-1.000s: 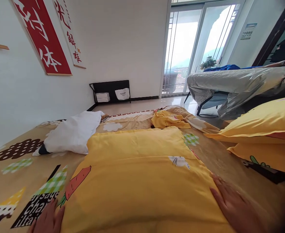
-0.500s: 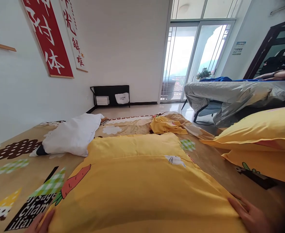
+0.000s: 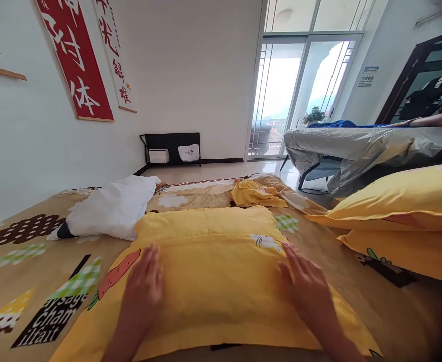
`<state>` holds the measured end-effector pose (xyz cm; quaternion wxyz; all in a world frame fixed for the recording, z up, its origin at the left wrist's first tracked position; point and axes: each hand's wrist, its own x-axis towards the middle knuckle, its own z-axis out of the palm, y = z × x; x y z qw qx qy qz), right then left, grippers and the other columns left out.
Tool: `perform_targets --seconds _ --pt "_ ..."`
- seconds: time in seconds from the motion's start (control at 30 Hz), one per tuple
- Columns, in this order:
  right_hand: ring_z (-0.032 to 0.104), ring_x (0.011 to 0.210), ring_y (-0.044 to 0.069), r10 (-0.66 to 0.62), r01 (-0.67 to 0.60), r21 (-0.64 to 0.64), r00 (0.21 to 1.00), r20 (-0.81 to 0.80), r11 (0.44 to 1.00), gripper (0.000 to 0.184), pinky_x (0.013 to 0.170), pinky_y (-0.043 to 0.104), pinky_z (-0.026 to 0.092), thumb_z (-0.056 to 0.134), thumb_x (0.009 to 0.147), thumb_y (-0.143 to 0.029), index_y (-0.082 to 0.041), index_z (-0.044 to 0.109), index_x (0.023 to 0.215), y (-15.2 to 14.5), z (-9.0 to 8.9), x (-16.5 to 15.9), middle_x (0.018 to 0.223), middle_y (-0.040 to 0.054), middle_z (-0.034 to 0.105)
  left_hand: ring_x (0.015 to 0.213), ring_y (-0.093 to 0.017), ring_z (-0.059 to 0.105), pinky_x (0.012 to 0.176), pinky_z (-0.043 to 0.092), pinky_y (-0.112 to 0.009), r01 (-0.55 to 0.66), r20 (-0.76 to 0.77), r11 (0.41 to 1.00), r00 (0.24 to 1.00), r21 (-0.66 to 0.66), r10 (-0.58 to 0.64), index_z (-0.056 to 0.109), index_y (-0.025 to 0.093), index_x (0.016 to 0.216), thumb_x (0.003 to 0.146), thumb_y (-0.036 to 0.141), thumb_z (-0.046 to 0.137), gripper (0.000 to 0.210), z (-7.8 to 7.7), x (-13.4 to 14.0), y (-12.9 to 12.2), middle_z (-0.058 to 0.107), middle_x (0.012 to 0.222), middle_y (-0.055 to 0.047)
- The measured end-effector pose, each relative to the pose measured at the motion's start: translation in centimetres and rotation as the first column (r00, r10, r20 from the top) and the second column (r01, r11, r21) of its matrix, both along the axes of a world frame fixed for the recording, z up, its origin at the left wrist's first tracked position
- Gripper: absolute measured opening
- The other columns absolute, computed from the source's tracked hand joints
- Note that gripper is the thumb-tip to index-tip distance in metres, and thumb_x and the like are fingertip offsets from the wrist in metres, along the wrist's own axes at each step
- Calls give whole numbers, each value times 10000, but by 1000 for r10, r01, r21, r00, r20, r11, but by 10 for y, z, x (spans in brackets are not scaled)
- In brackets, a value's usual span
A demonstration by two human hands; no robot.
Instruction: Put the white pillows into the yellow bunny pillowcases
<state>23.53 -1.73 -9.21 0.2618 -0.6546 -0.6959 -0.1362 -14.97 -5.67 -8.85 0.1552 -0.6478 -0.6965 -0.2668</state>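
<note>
A yellow pillow [image 3: 217, 281] with a carrot print and a white whiskered animal lies flat on the patterned bedsheet [image 3: 17, 271] in front of me. My left hand [image 3: 145, 281], slightly blurred, is over the pillow's left part, close to the carrot print, with its fingers stretched forward. Over the right part is my right hand [image 3: 304, 276], fingers extended and thumb apart, its tips just below the whiskered animal. Both palms face the pillow's surface and neither grips the fabric.
At the left lies a white pillow [image 3: 108, 208]. Beyond my pillow is a crumpled yellow cloth [image 3: 256, 193]. Stacked yellow pillows [image 3: 402, 201] stand at the right. Behind them, a person's arm [image 3: 435, 119] rests on a plastic-covered table [image 3: 371, 143].
Both hands have left the pillow's near side edges and moved forward and inward onto its top. The pillow's near edge now shows. The person's arm at the table has shifted slightly.
</note>
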Motion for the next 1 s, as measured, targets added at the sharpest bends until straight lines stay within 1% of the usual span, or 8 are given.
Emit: perform_targets --seconds 0.07,0.13,0.23,0.33,0.43,0.63,0.9,1.0 --pt "329 1392 243 206 -208 47 977 45 977 558 1105 424 283 262 968 -387 -246 281 1507 3 5 -70 1507 40 372 1401 -212 324 1129 296 -409 181 -58 983 982 -20 -182 403 194 1441 931 272 268 533 9 68 26 402 1497 -53" --pt "300 1408 201 306 -311 93 950 63 946 535 1122 393 244 282 976 -288 -270 261 1510 7 -1 -120 1526 13 336 1411 -210 307 1155 241 -451 238 -81 970 967 -57 -242 381 189 1454 941 221 272 526 4 115 41 381 1506 -52" --pt "299 1408 195 318 -324 133 946 65 937 530 1144 397 169 332 974 -289 -269 280 1501 13 -24 -142 1527 21 332 1413 -203 301 1177 181 -453 256 -145 965 954 -55 -262 354 219 1466 955 242 310 514 -17 130 43 364 1515 -38" --pt "264 1422 219 224 -229 94 973 61 969 570 1152 447 131 356 967 -409 -273 249 1511 12 -51 -110 1548 33 283 1432 -206 258 1183 157 -437 227 -198 973 953 -45 -231 280 269 1493 955 347 371 551 -37 99 33 278 1556 -29" --pt "253 1425 240 -7 7 12 1000 -2 1000 620 1140 492 169 283 965 -487 -231 208 1524 4 -72 -50 1557 64 264 1457 -214 179 1181 131 -474 57 -161 996 985 -74 -69 212 254 1513 964 387 333 578 -52 57 16 220 1577 -40" --pt "374 1363 259 -233 233 -77 972 3 969 681 1100 487 274 144 942 -538 -164 353 1471 -18 -100 55 1492 101 396 1468 -218 124 1173 126 -498 -237 -105 953 970 -186 221 210 183 1517 961 455 165 620 -72 -10 -30 201 1583 -77" --pt "488 1276 261 -241 241 -76 970 16 967 635 1022 467 385 149 920 -398 -108 475 1383 -32 -121 96 1390 119 523 1433 -241 255 1123 225 -561 -377 26 846 909 -376 417 139 223 1530 882 453 256 697 -95 -84 -89 314 1542 -72" --pt "540 1220 282 -277 276 -157 961 16 948 616 982 469 430 183 890 -372 -94 585 1265 -15 -106 106 1317 151 582 1396 -226 339 1089 306 -530 -396 58 825 889 -403 454 71 316 1521 814 421 332 761 -104 -103 -104 366 1515 2"
